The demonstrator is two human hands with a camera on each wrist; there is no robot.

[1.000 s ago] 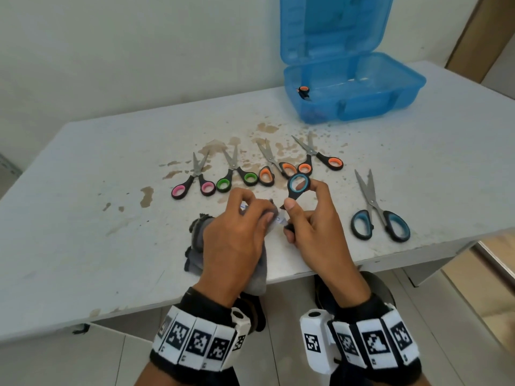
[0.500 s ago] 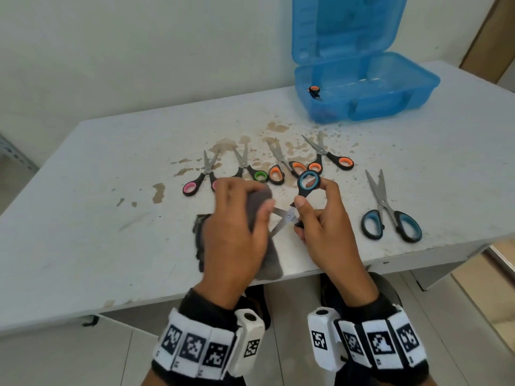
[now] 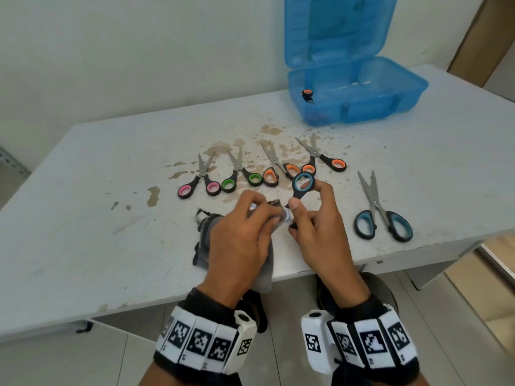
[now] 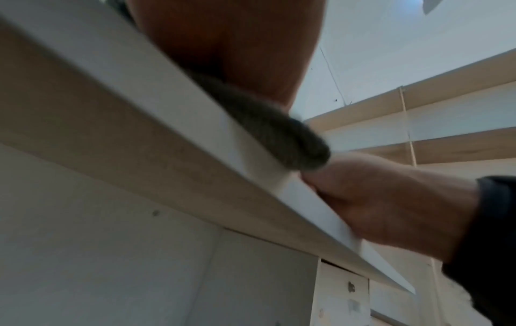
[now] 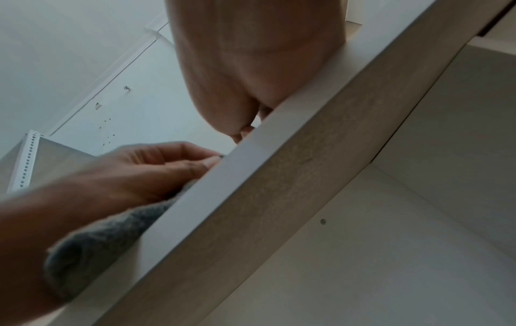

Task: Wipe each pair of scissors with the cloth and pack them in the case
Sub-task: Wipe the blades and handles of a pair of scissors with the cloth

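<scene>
The table (image 3: 83, 190) is white and stained, and most of the work sits near its front edge. At the far right the blue case (image 3: 359, 98) stands open; something small with an orange handle already lies in its left corner.

The grey cloth (image 3: 207, 238) hangs partly over the table edge, under the left hand (image 3: 239, 240). This hand has its fingers curled around the cloth and presses it onto the blades. If the hand pulls too far, the cloth may slide off the edge and fall.

The right hand (image 3: 315, 232) pinches the small blue scissors (image 3: 302, 188) by the handle, one ring standing up between thumb and finger. The blades are hidden in the cloth, so I cannot tell whether they are apart. If they are, the left fingers could be nicked through the fabric.

On the table, the big blue scissors (image 3: 383, 210) and four small pairs (image 3: 262, 171) wait behind the hands. A careless elbow could push them.
</scene>
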